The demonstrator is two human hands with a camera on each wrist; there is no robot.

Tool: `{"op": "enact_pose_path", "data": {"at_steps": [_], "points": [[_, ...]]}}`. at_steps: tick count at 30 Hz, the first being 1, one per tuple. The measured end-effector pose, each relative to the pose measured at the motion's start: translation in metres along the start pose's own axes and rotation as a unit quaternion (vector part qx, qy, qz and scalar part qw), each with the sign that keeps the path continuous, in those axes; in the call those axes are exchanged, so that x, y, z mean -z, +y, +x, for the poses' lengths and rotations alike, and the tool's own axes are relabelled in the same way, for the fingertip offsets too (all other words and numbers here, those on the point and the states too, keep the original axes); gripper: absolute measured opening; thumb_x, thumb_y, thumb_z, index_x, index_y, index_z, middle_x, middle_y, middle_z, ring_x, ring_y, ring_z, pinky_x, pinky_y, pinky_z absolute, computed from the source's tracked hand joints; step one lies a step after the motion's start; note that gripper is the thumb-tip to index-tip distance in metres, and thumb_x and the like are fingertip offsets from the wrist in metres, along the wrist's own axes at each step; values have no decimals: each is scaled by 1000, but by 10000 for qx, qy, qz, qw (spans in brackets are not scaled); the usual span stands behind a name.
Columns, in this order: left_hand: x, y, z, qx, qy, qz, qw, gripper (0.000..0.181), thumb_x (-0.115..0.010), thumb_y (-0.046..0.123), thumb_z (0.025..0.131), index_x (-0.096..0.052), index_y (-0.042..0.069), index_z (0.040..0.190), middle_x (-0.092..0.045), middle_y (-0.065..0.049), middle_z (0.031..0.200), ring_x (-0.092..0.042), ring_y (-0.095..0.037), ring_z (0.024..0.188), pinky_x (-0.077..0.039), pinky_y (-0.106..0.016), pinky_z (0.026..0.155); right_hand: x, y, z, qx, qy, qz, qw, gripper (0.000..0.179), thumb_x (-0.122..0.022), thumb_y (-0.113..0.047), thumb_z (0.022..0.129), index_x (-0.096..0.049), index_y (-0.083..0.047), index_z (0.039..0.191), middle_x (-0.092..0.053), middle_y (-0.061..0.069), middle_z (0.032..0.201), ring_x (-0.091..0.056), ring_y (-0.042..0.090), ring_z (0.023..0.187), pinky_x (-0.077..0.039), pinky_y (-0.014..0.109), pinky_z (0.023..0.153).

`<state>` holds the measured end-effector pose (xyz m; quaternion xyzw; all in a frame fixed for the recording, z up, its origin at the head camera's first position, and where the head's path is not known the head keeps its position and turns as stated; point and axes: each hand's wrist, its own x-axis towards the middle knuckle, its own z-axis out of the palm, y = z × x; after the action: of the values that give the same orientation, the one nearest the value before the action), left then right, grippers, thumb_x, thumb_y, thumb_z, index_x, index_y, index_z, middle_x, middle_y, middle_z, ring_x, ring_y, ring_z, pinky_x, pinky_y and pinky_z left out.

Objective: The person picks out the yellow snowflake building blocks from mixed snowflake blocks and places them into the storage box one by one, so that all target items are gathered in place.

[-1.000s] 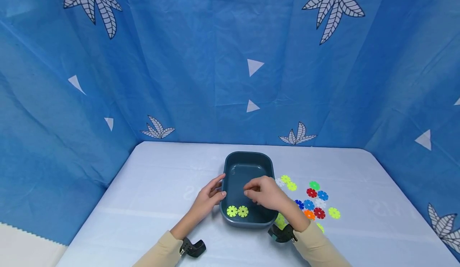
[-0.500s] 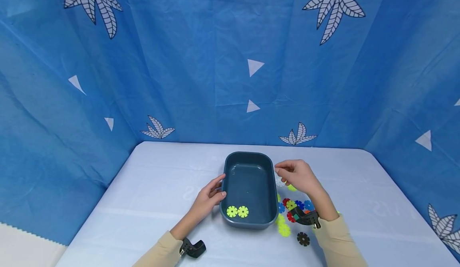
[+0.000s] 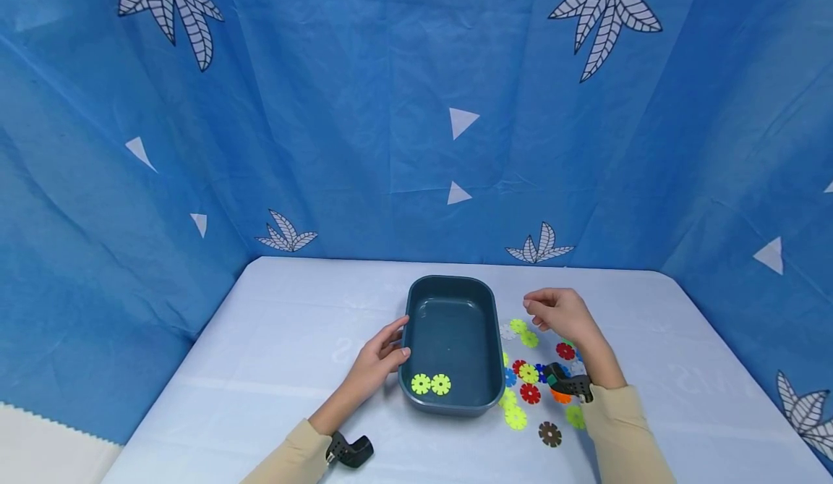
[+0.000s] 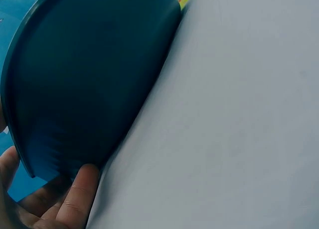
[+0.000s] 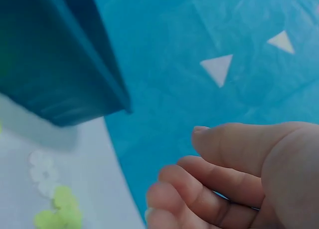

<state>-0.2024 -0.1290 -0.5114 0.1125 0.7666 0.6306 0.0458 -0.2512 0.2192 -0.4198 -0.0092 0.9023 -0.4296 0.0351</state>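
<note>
A dark teal plastic bin [image 3: 450, 403] stands on the table with two yellow-green notched discs [image 3: 431, 384] lying in its near left corner. Along the bin's left side rests my left hand [image 3: 379, 357], its fingers touching the wall and rim; the left wrist view shows the fingertips [image 4: 84, 181] against the outside. My right hand [image 3: 561, 312] is raised over the table to the right of the bin, fingers loosely bent and holding nothing, thumb apart from them in the right wrist view. Below it, yellow-green discs [image 3: 528, 338] and a white disc [image 3: 507, 332] lie beside the bin.
More notched discs, among them a red disc [image 3: 530, 393], an orange disc [image 3: 562, 396] and a brown disc [image 3: 549, 434], are scattered right of the bin, partly under my right forearm. A blue patterned curtain [image 3: 416, 144] encloses the white table [image 3: 306, 310] at the back and sides.
My right hand has left the space over the bin, crossing the right rim and moving farther right above the discs. The left hand and the bin have stayed put.
</note>
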Motion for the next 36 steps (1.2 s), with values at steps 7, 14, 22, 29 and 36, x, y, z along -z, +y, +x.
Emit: {"op": "enact_pose_path", "data": {"at_steps": [7, 14, 22, 29, 36], "points": [[-1, 1, 0, 68, -12, -81, 9999, 59, -62, 17, 100, -43, 17, 156, -51, -27, 149, -56, -43, 133, -64, -36, 90, -12, 24, 15, -362, 134, -364, 9986, 38, -66, -21, 98, -66, 6, 125, -69, 25, 115, -64, 27, 89, -62, 36, 77], [-1, 0, 0, 54, -1, 0, 10000, 59, -60, 14, 100, -42, 17, 156, -50, -27, 149, -57, -44, 133, -64, -38, 90, -26, 37, 21, -657, 96, -538, 9963, 42, -71, -23, 95, -65, 2, 128, -66, 24, 119, -60, 31, 96, -60, 38, 79], [-1, 1, 0, 86, -42, 23, 10000, 59, -60, 17, 101, -41, 20, 157, -49, -26, 150, -56, -43, 134, -64, -32, 89, -39, 39, 24, -516, 237, -898, 9943, 43, -75, -20, 90, -66, 6, 123, -67, 22, 106, -57, 28, 89, -58, 33, 71], [-1, 1, 0, 56, -37, 42, 10000, 59, -60, 16, 101, -41, 17, 157, -50, -26, 150, -57, -44, 133, -64, -33, 88, -42, 38, 25, -596, 178, -1168, 9912, 42, -79, -18, 87, -67, 6, 119, -62, 16, 95, -54, 27, 86, -52, 29, 65], [0, 2, 0, 65, -17, 56, 10000, 59, -60, 17, 101, -41, 18, 157, -49, -26, 150, -56, -44, 133, -64, -34, 89, -44, 38, 26, -660, 110, -1236, 9901, 37, -79, -18, 87, -69, 4, 115, -63, 17, 98, -54, 28, 89, -53, 29, 68]]}}
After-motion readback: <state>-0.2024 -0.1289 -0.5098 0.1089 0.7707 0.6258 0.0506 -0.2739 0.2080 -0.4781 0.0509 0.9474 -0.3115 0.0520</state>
